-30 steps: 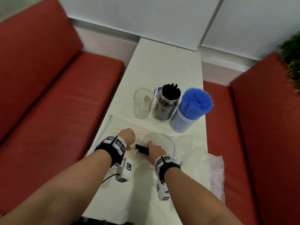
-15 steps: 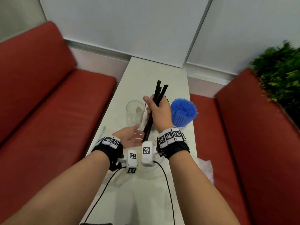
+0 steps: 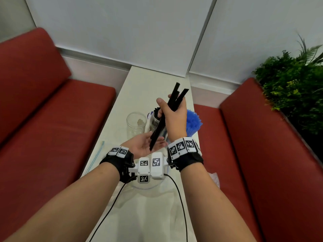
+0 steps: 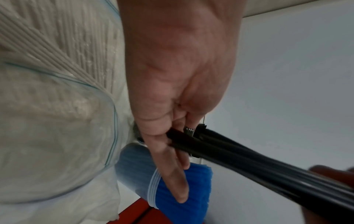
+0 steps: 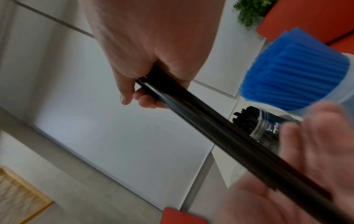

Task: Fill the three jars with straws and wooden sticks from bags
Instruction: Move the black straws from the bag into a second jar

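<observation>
The right hand has lifted the black straws off the bag, fingers curled round them; the left hand, fingers spread, evens their ends before the black-straw jar.

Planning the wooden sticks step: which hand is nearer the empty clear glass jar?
Left hand: just in front of the empty clear glass jar. Right hand: raised, further right.

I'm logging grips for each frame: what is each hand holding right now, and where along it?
The right hand grips a few black straws around their upper-middle. The left hand lies open, palm up, under their lower ends.
</observation>
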Demonstrator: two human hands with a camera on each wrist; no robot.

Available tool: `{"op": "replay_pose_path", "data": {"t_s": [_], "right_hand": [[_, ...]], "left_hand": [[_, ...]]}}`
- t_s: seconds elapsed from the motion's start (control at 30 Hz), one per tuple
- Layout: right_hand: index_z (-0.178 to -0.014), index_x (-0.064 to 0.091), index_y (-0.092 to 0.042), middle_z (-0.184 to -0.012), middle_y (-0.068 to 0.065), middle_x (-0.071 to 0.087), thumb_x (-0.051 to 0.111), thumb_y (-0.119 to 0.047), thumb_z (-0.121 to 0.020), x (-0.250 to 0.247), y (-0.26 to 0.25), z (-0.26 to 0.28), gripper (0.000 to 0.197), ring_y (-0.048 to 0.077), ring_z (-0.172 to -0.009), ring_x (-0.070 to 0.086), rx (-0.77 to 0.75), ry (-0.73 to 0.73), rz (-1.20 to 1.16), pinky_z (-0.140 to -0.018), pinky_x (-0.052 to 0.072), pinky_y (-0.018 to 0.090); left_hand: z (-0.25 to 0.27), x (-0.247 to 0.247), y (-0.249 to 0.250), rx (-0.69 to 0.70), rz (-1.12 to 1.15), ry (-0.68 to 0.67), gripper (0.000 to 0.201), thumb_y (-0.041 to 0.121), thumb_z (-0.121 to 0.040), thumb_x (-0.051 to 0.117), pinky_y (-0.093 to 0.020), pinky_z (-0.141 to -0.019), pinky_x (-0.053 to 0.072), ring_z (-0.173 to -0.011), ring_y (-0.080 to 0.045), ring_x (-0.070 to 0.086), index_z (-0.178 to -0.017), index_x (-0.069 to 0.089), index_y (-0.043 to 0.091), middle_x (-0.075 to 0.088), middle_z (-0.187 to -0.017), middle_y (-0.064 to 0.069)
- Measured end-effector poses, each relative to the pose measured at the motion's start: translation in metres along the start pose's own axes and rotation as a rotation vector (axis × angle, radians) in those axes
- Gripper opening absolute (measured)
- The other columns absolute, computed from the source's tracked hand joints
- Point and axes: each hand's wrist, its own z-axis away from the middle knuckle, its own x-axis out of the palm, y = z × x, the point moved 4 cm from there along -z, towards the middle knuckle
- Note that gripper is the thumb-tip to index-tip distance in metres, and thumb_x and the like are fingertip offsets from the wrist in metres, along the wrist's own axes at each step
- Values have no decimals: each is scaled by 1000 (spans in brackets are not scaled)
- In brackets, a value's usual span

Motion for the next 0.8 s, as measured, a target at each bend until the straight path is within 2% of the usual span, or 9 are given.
{"op": "replay_pose_path", "data": {"t_s": [0.07,0.1,0.2,0.3,0.4,0.47,0.63,0.7,0.8], "right_hand": [[-99,56,-17,-60,2,55,79,-25,-86,-4,9,1,27,17,-53,54,25,-15,-16,-55,50,28],[-95,57,-12,-58,1,54,78,-23,-87,-5,13,1,26,14,-50,52,35,-36,-15,-52,48,24],[-89,55,-8,-54,-2,52,77,-24,-89,-9,20,-2,27,11,-49,49,63,-73,-19,-51,46,20],[-84,56,-10,-57,0,57,80,-28,-86,-14,20,-13,31,11,-53,55,55,-43,-5,-56,50,19],[-84,59,-6,-65,8,65,82,-26,-84,-15,27,-18,30,16,-61,63,113,-70,-1,-62,54,23],[-88,64,-3,-76,14,67,80,-22,-85,-16,34,-21,25,20,-74,66,187,-168,33,-73,57,31],[-91,71,-3,-86,11,71,76,-9,-88,-22,32,-45,9,22,-84,70,306,-461,297,-80,62,36],[-87,73,-3,-83,11,73,75,-3,-87,-30,27,-60,2,23,-81,74,315,-392,263,-71,63,29],[-86,71,1,-86,14,71,73,4,-85,-39,29,-84,4,25,-86,74,306,-190,159,-67,61,25]], "left_hand": [[-3,4,5,18,30,-37,44,21,-100,53,-45,-98,52,-115,-36,62,-132,53,-10,58,-131,-25],[-3,6,5,-9,23,-63,42,17,-96,59,-46,-99,51,-118,-35,60,-129,56,-8,58,-132,-21],[-2,3,-1,-128,-149,-91,34,20,-84,69,-52,-99,49,-115,-36,62,-110,68,-2,64,-121,-17],[-7,-2,-3,-110,-176,-99,36,27,-86,66,-48,-106,44,-114,-35,63,-106,70,-2,67,-116,-16],[-16,3,11,46,11,-72,29,16,-90,62,-37,-80,61,-88,-30,71,-105,65,-9,69,-97,-19],[-19,6,24,123,32,-13,25,12,-96,56,-30,-64,61,-74,-27,71,-109,61,-8,68,-89,-20],[-30,3,53,222,-39,103,20,12,-100,52,-20,-48,55,-59,-17,64,-111,57,-4,63,-81,-16],[-38,6,62,261,-92,139,21,16,-101,52,-18,-47,54,-57,-14,62,-107,58,-3,61,-79,-13],[-54,3,78,389,-175,292,20,13,-102,50,-24,-52,58,-65,-23,62,-93,57,-4,60,-80,-17]]}}
